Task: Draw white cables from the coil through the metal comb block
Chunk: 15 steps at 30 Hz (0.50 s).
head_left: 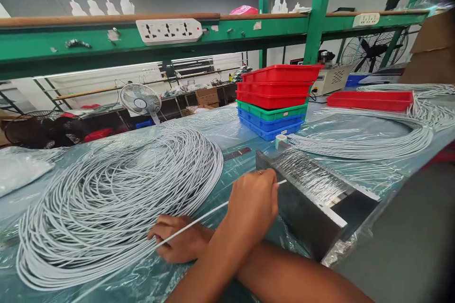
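Note:
My forearms cross, the left over the right. Closed in a pinch, my left hand [253, 199] grips a white cable [209, 212] close to its end, and the tip sticks out past my thumb. Beside that tip stands a dark metal frame [302, 213] with clear film wrapped over its top. My right hand [182, 239] lies at the near edge of a big coil of white cables [117, 189], its fingers curled at the strands. The same cable slants across those fingers down to the lower left.
Stacked red, green and blue trays [279, 87] stand behind the frame, near a tape roll [280, 141]. More cable loops [373, 147] lie at right around a red tray [369, 100]. A ruler [236, 153] rests by the coil. A green shelf beam [227, 26] spans above.

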Each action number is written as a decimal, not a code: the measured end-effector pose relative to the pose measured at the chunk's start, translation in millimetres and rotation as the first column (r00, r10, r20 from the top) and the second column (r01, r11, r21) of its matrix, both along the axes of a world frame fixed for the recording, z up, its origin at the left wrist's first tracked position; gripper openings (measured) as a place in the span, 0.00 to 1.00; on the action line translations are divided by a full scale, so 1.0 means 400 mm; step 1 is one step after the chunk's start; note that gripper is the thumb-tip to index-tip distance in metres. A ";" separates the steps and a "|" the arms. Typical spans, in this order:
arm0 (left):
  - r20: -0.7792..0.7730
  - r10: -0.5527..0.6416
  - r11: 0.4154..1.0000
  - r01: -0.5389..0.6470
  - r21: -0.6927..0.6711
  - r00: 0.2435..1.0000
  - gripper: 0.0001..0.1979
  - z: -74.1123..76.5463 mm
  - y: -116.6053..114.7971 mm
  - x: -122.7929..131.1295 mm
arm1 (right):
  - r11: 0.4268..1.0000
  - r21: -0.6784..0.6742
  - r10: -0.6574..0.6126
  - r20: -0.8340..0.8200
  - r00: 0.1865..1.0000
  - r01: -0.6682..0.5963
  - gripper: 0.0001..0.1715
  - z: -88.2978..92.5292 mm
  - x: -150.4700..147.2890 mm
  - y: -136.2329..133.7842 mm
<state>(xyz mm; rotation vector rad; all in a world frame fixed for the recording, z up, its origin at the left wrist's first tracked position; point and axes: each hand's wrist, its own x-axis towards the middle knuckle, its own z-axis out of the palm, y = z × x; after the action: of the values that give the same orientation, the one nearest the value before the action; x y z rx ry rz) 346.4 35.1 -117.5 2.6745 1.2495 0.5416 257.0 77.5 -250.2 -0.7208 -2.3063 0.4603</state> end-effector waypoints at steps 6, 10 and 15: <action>-0.071 0.018 1.000 -0.017 0.020 0.997 0.04 0.007 -0.022 0.010 | 0.996 0.077 -0.042 0.035 0.998 0.040 0.17 0.044 0.021 -0.028; -0.042 0.004 0.999 -0.002 0.044 0.999 0.06 0.002 -0.019 0.008 | 0.995 0.079 -0.055 0.024 0.998 0.053 0.16 0.043 0.023 -0.024; 0.034 -0.043 0.990 0.038 0.134 0.999 0.08 -0.007 -0.029 0.019 | 0.998 0.065 -0.006 -0.015 1.000 0.007 0.19 0.051 0.040 -0.034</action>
<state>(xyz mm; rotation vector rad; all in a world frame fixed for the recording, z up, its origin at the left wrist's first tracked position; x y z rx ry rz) 354.1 23.3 -120.4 2.7773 1.1869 0.6893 272.8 63.7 -229.6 -0.6904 -2.2931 0.3842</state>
